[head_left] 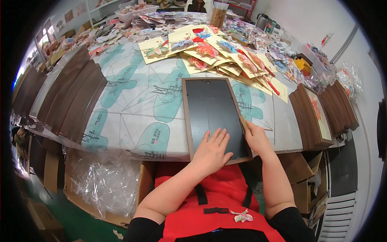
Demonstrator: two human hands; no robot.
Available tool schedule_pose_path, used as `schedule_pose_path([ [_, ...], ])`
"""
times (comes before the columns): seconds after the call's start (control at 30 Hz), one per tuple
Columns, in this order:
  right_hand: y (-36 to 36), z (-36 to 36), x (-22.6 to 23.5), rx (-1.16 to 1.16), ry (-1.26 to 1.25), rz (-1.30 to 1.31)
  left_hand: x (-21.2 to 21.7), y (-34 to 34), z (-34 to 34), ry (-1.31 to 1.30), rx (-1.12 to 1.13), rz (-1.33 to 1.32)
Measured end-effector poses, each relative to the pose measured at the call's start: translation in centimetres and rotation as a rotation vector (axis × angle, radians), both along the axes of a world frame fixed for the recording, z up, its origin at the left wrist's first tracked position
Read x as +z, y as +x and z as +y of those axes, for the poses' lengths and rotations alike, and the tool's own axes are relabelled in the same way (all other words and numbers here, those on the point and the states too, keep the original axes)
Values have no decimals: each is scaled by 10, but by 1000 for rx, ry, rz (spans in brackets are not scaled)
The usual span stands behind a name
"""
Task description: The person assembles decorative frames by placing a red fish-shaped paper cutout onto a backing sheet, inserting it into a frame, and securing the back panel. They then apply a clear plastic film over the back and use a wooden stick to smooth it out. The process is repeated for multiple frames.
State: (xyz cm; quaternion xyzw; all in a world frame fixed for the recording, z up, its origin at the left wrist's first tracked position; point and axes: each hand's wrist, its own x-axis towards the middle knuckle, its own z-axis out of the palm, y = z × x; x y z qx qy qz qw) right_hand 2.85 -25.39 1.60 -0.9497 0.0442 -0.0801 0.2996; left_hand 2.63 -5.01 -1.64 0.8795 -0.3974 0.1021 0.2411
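In front of me a picture frame lies face down at the table's near edge, its brown rim around a black backing board. A small metal hanger shows at its far end. My left hand rests flat on the lower part of the backing, fingers stretched out and thumb apart. At the frame's right edge my right hand is closed on a narrow flat brown piece; its exact kind I cannot make out. Beyond the frame lies a pile of cream cards with colourful fish-like ornaments and red tassels.
Brown frames stand in rows at the left and right. White paper with teal print covers the table. Small packets heap up at the back. Below the edge, a cardboard box holds clear plastic wrap.
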Motion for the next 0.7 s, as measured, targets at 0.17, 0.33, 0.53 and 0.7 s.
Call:
schedule_pose_path([
  [0.17, -6, 19, 12, 4, -346, 70, 1, -1, -1, -6, -14, 5],
  [0.33, -3, 45, 4, 44, -844, 124, 2, -2, -2, 15, -5, -18],
  [0.53, -1, 32, 6, 126, -640, 20, 5, -25, 11, -8, 0, -72],
  [0.7, -16, 54, 12, 431, 37, -148, -3, -39, 29, -159, -25, -208],
])
